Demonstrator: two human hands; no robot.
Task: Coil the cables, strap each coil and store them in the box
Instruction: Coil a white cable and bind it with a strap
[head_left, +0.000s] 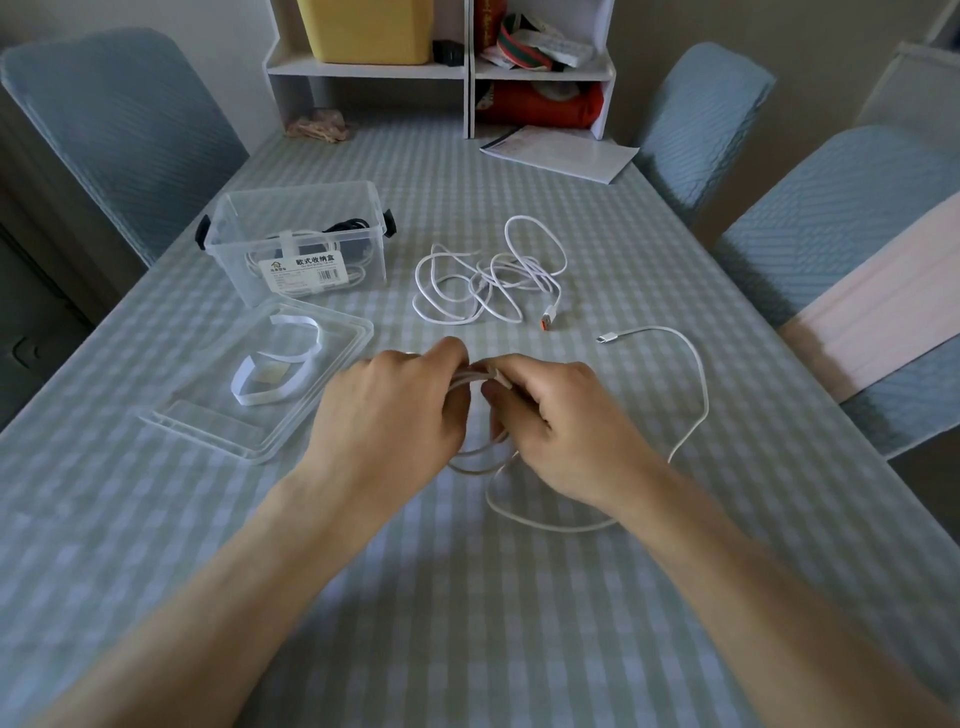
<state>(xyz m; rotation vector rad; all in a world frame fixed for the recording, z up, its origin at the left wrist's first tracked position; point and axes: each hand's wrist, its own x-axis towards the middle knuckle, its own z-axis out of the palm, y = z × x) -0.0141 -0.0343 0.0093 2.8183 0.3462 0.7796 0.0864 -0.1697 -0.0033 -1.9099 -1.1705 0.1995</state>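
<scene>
Cable in hand: thin white charging cable (696, 395), partly wound into small loops between both hands, above checked grey-green tablecloth (467, 597).
Left hand (395, 410): fingers curled round gathered loops, holding coil together.
Right hand (550, 415): pinching cable at top of coil, feeding next turn.
Loose tail: long slack curve lying on cloth to right, ending in small white plug (604, 339); judged about half wound.
Second cable: tangled white cable with orange-tipped connector (488, 275), well apart beyond hands, not coiled, not strapped.
Box: clear plastic storage box with black latches (298, 241), open, far left; already holding at least one strapped white coil and a dark cable.
Lid: clear plastic lid (260, 395), flat beside box, carrying white straps (270, 374).
Remaining (judged): finish winding, strap, store; then repeat for tangled cable.
</scene>
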